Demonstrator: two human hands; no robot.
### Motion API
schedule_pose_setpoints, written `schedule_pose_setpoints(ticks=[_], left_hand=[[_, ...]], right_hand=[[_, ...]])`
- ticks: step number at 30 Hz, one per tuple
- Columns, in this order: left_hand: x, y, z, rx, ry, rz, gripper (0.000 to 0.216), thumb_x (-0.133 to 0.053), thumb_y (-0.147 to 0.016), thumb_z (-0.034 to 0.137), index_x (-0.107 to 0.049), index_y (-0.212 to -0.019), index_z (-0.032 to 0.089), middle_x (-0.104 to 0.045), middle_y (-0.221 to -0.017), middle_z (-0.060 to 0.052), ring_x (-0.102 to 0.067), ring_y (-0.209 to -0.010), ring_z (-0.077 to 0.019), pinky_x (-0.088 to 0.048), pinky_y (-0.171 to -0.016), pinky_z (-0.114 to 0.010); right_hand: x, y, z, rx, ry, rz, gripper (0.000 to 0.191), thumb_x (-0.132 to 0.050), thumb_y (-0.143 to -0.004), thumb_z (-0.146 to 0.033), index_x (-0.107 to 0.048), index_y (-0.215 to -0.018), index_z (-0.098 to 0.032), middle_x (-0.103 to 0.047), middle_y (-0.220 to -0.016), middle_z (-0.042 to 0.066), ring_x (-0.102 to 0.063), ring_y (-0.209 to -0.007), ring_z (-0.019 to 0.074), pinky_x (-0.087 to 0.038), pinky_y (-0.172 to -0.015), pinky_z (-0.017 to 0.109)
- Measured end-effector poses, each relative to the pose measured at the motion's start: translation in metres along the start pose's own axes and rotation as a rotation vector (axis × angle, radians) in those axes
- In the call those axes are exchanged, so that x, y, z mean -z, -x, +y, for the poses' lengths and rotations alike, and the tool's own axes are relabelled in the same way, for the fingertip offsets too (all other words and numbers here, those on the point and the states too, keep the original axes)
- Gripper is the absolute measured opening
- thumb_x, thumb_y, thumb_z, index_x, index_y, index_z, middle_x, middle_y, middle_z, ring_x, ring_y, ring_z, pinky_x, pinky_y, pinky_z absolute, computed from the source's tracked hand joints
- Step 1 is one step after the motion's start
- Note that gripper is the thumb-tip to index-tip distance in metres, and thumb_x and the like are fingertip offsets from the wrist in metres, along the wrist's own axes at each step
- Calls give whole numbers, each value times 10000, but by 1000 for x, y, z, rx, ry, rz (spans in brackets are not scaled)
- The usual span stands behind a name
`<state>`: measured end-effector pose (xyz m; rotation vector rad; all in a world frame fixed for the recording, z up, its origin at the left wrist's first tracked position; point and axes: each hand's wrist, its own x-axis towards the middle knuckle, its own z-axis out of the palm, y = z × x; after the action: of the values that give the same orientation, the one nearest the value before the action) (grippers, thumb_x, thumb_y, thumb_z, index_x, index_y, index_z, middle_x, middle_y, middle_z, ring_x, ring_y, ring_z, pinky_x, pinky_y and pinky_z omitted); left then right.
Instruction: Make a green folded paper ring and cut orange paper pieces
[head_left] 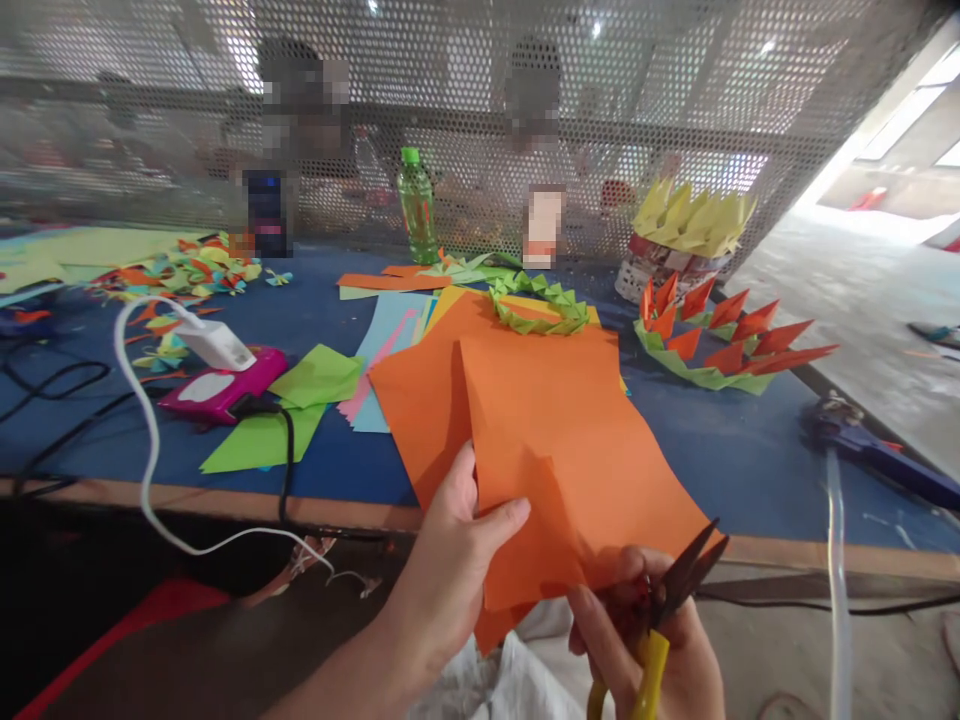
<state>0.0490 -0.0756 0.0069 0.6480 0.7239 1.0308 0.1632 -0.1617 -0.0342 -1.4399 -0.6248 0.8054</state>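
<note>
Orange paper sheets extend from the table's front edge toward me, overlapping so that I cannot tell how many there are. My left hand pinches the left side of the paper, thumb on top. At the lower right, my right hand holds scissors with yellow handles, their dark blades slightly parted and pointing up and right. Its fingers also touch the near edge of the orange paper. Behind the sheets lies a ring of folded green paper.
An orange-and-green paper crown and a yellow one stand at the right, near a blue glue gun. A magenta power strip with a white charger, green paper and a green bottle are further left. Perforated metal rises behind.
</note>
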Motion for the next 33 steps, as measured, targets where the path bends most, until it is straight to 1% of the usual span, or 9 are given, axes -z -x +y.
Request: schedule_pose_setpoints(ticks=[2,7,12,15,19,24,30,33], left_hand=[[0,1,-1,2,8,-3,545,-633,-835,40,-558,-1335,243,-600,-1435,-93,-537,-1344,-298,-491,-1044,-368],[2,1,-2,28,35,-7,505,-618,-859,34,-565,-1311,254,-618,-1412,-73,-540,-1345,-275,-466,-1072,-359],[2,1,-1,32,63,-31,460,-590,-883,41,-568,-1300,235,-646,-1372,-88,-579,-1302,-285,-490,-1039,-375],[2,0,-1,33,83,-37,490,-569,-886,25,-549,-1331,231,-647,-1368,-96,-582,-1296,-286,-494,-1032,-387],[2,-2,-1,32,82,-24,581,-597,-874,33,-502,-1404,251,-645,-1374,-94,-606,-1264,-285,-504,-1015,-396],[2,-2,-1,15,81,-31,528,-598,-861,33,-553,-1358,205,-634,-1389,-118,-602,-1270,-288,-503,-1017,-385],[2,-1,-2,26,76,-19,535,-591,-864,30,-555,-1366,212,-643,-1381,-108,-600,-1278,-273,-498,-1027,-381],[2,-2,-1,36,83,-14,554,-597,-865,37,-543,-1387,216,-645,-1380,-111,-599,-1281,-279,-493,-1034,-397]], right_hand=[[-1,-2,-1,-3,2,3,461,-877,-675,-452,-547,-930,-255,-591,-532,-82,-588,-421,132,-497,-433,219],[-3,-5,-5,-63,2,31,470,-884,-662,-426,-553,-941,-244,-594,-535,-83,-582,-415,122,-464,-416,202],[-3,-6,-6,-88,12,38,480,-891,-646,-437,-561,-931,-236,-581,-548,-89,-592,-428,127,-463,-411,207],[-4,-6,-7,-97,6,36,475,-894,-645,-427,-557,-918,-234,-581,-561,-91,-579,-419,113,-451,-407,200],[-4,-7,-6,-94,12,36,477,-896,-639,-438,-559,-903,-228,-586,-548,-84,-570,-417,117,-451,-408,208],[-3,-7,-6,-95,30,33,466,-889,-651,-456,-570,-900,-224,-588,-521,-77,-580,-449,123,-461,-437,207],[-3,-6,-6,-96,40,38,456,-891,-643,-446,-574,-885,-225,-579,-516,-78,-576,-448,125,-457,-435,212],[-3,-6,-5,-78,49,41,445,-881,-651,-447,-576,-886,-224,-582,-516,-75,-575,-448,124,-465,-443,212]])
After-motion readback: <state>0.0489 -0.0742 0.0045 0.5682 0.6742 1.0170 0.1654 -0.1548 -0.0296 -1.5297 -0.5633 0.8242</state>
